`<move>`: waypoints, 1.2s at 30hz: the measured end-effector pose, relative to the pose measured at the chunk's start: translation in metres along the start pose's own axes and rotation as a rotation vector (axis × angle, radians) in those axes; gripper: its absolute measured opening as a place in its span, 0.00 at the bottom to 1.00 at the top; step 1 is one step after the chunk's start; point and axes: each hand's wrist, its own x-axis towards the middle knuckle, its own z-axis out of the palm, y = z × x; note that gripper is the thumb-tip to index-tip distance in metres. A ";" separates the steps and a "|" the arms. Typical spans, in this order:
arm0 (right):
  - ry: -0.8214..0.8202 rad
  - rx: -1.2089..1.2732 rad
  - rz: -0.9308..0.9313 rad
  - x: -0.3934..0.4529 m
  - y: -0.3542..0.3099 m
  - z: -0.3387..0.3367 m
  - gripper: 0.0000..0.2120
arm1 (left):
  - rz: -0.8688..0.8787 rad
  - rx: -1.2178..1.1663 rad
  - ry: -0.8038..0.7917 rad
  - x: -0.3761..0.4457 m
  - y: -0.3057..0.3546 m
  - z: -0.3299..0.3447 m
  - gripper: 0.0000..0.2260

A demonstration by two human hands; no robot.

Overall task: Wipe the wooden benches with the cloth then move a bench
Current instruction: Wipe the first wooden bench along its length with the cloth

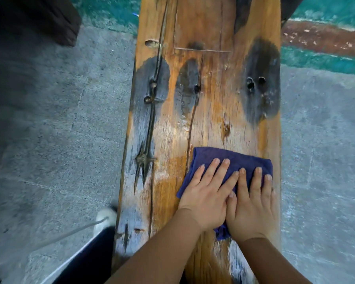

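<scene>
A long wooden bench (pixel 209 95) runs away from me, its orange-brown top marked with dark grey stains, cracks and knot holes. A folded dark blue cloth (pixel 230 158) lies on the near right part of the seat. My left hand (pixel 205 193) and my right hand (pixel 252 206) lie flat on the cloth side by side, fingers spread and pointing away from me, pressing it against the wood. The hands cover the cloth's near half; a corner pokes out between the wrists.
Grey concrete floor (pixel 55 124) lies on both sides of the bench, with green and red-brown painted floor (pixel 324 37) beyond. My left leg and white shoe (pixel 105 218) stand close beside the bench's left edge. A dark shape (pixel 29 19) fills the top left corner.
</scene>
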 end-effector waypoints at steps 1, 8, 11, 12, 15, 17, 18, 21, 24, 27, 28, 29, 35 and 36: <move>0.007 -0.013 0.002 -0.001 0.000 0.000 0.30 | 0.008 0.003 0.008 -0.001 -0.001 0.001 0.26; 0.045 -0.078 -0.094 0.009 -0.053 0.014 0.29 | -0.086 0.040 0.049 -0.019 -0.055 -0.005 0.26; 0.037 -0.054 -0.182 0.025 -0.108 0.022 0.28 | -0.176 0.086 0.061 -0.031 -0.106 -0.021 0.26; 0.032 -0.040 -0.196 0.031 -0.126 0.024 0.28 | -0.197 0.097 0.068 -0.033 -0.123 -0.027 0.26; 0.005 -0.029 -0.256 0.050 -0.168 0.024 0.28 | -0.233 0.094 0.074 -0.033 -0.164 -0.044 0.24; -0.021 -0.043 -0.309 0.062 -0.179 0.022 0.29 | -0.238 0.083 0.080 -0.029 -0.178 -0.050 0.24; -0.029 -0.048 -0.340 0.068 -0.181 0.020 0.30 | -0.241 0.080 0.081 -0.028 -0.181 -0.051 0.25; -0.018 -0.062 -0.408 0.086 -0.176 0.014 0.30 | -0.250 0.091 0.079 -0.017 -0.183 -0.051 0.26; 0.012 -0.078 -0.395 0.110 -0.163 0.003 0.29 | -0.293 0.094 0.097 0.013 -0.170 -0.055 0.26; 0.037 -0.106 -0.368 0.138 -0.140 -0.012 0.29 | -0.307 0.082 0.111 0.052 -0.149 -0.060 0.26; 0.047 -0.111 -0.355 0.147 -0.130 -0.017 0.29 | -0.285 0.082 0.111 0.066 -0.142 -0.061 0.26; 0.059 -0.114 -0.333 0.155 -0.118 -0.022 0.29 | -0.254 0.080 0.111 0.080 -0.135 -0.062 0.26; 0.107 -0.140 -0.104 0.184 -0.036 -0.049 0.29 | -0.036 0.050 0.075 0.160 -0.072 -0.065 0.27; 0.104 -0.140 -0.091 0.185 -0.028 -0.051 0.29 | -0.017 0.063 0.072 0.164 -0.066 -0.064 0.27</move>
